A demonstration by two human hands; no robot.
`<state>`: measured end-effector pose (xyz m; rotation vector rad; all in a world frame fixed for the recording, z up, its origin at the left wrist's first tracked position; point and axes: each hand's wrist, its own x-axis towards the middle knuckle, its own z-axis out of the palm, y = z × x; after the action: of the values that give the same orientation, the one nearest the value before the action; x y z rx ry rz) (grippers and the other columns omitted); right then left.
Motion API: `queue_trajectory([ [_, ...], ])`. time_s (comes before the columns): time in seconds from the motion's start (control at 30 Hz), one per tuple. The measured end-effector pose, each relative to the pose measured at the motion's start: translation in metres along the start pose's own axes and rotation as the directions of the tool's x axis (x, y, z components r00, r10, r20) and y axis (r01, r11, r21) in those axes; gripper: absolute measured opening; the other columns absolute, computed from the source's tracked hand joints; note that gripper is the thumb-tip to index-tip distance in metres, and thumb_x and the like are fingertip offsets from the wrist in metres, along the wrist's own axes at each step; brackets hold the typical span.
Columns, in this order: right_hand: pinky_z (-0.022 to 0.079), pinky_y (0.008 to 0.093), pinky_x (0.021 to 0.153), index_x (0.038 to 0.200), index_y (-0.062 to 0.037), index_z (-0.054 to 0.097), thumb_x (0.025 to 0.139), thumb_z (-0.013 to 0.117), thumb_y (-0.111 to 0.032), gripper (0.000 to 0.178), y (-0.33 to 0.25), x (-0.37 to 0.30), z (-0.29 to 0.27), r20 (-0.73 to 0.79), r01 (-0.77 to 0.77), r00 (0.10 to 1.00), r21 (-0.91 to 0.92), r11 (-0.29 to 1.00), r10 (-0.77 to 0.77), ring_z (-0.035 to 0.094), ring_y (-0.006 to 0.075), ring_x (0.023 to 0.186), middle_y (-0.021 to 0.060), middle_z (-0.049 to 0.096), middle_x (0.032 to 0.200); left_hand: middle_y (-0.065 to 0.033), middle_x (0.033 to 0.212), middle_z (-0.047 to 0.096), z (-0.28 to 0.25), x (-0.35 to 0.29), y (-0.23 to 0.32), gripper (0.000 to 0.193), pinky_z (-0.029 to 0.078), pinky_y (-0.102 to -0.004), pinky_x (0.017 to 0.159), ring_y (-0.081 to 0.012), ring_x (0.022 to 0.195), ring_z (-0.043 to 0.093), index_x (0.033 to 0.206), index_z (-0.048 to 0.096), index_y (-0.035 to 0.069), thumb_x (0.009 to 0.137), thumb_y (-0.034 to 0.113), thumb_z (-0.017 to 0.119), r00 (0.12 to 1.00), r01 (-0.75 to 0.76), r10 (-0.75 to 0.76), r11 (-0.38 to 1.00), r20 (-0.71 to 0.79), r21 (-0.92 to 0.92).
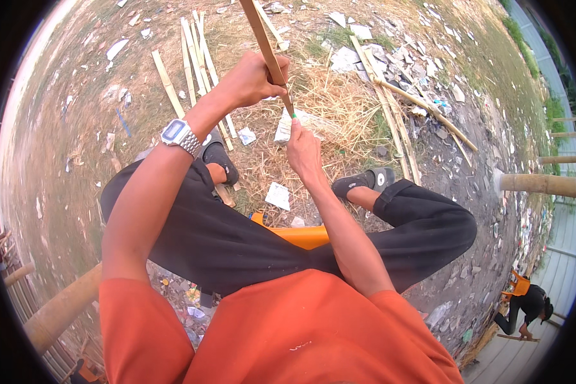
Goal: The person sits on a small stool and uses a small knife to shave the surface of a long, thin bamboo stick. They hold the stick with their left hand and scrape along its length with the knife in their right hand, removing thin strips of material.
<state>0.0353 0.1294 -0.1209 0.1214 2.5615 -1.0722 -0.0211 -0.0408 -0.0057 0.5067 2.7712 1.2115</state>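
A long brown bamboo strip [267, 48] slants down from the top edge toward the middle of the view. My left hand [256, 80], with a silver digital watch on its wrist, is wrapped round the strip's lower part. Just below and to the right, my right hand [304, 152] is closed at the strip's lower end, its thumb pointing up along it. A small green bit [294, 116] shows at the thumb tip; what the right fingers grip is hidden. Both hands are out in front of my bent knees, above the straw-strewn ground.
Pale split bamboo strips [190, 61] lie at the far left, with more strips [390, 115] at the right. Straw shavings [349, 105] and broken rubble surround them. Beneath me is an orange seat [301, 237]. Another person [525, 307] bends at the lower right, beside a bamboo pole [537, 184].
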Motion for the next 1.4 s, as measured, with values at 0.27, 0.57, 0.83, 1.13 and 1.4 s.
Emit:
queue_trajectory([
  [0.27, 0.044, 0.0553, 0.081, 0.094, 0.0053, 0.067, 0.102, 0.029, -0.043, 0.062, 0.018, -0.004, 0.021, -0.09, 0.004, 0.996, 0.104, 0.995, 0.005, 0.061, 0.0492, 0.082, 0.0315, 0.064, 0.081, -0.0051, 0.071, 0.065, 0.004, 0.001, -0.002, 0.018, 0.048, -0.0275, 0.059, -0.0106, 0.068, 0.062, 0.077, 0.06, -0.001, 0.076, 0.004, 0.076, 0.999, 0.052, -0.053, 0.997, -0.005, -0.058],
  [0.57, 0.044, 0.0552, 0.083, 0.091, 0.0051, 0.066, 0.102, 0.025, -0.044, 0.065, 0.015, 0.005, 0.03, -0.092, -0.048, 0.994, 0.189, 0.981, 0.066, 0.061, 0.0498, 0.085, 0.0339, 0.063, 0.082, -0.007, 0.063, 0.062, 0.011, 0.001, -0.002, 0.021, 0.047, -0.0301, 0.055, -0.0128, 0.06, 0.06, 0.076, 0.058, -0.001, 0.073, 0.006, 0.077, 0.995, 0.066, -0.07, 0.996, -0.068, -0.058],
  [0.83, 0.045, 0.0562, 0.08, 0.087, 0.0068, 0.066, 0.102, 0.027, -0.043, 0.065, 0.025, 0.001, 0.028, -0.138, 0.005, 0.99, 0.231, 0.973, 0.028, 0.061, 0.0502, 0.086, 0.0348, 0.063, 0.084, -0.007, 0.071, 0.067, 0.013, 0.006, 0.004, 0.016, 0.049, -0.0267, 0.06, -0.0114, 0.068, 0.064, 0.079, 0.059, -0.001, 0.079, 0.006, 0.074, 0.999, 0.054, -0.054, 0.999, -0.01, 0.0],
  [1.13, 0.045, 0.056, 0.086, 0.091, 0.0051, 0.066, 0.101, 0.027, -0.045, 0.065, 0.051, 0.016, 0.045, -0.097, -0.009, 0.995, 0.28, 0.96, 0.038, 0.061, 0.0513, 0.09, 0.035, 0.063, 0.092, -0.0055, 0.067, 0.066, 0.013, 0.011, 0.007, 0.015, 0.046, -0.0233, 0.054, -0.0087, 0.062, 0.063, 0.08, 0.059, 0.0, 0.08, 0.004, 0.073, 0.997, 0.068, -0.07, 0.995, -0.017, -0.068],
  [1.4, 0.046, 0.0543, 0.089, 0.1, 0.0044, 0.068, 0.1, 0.028, -0.046, 0.064, 0.065, 0.027, 0.047, -0.002, -0.132, 0.991, 0.273, 0.953, 0.137, 0.06, 0.0507, 0.097, 0.0344, 0.064, 0.097, -0.0057, 0.071, 0.068, 0.009, 0.014, 0.006, 0.018, 0.047, -0.022, 0.06, -0.0077, 0.068, 0.063, 0.082, 0.06, 0.002, 0.082, 0.013, 0.074, 0.995, 0.099, -0.099, 0.995, 0.012, 0.009],
])
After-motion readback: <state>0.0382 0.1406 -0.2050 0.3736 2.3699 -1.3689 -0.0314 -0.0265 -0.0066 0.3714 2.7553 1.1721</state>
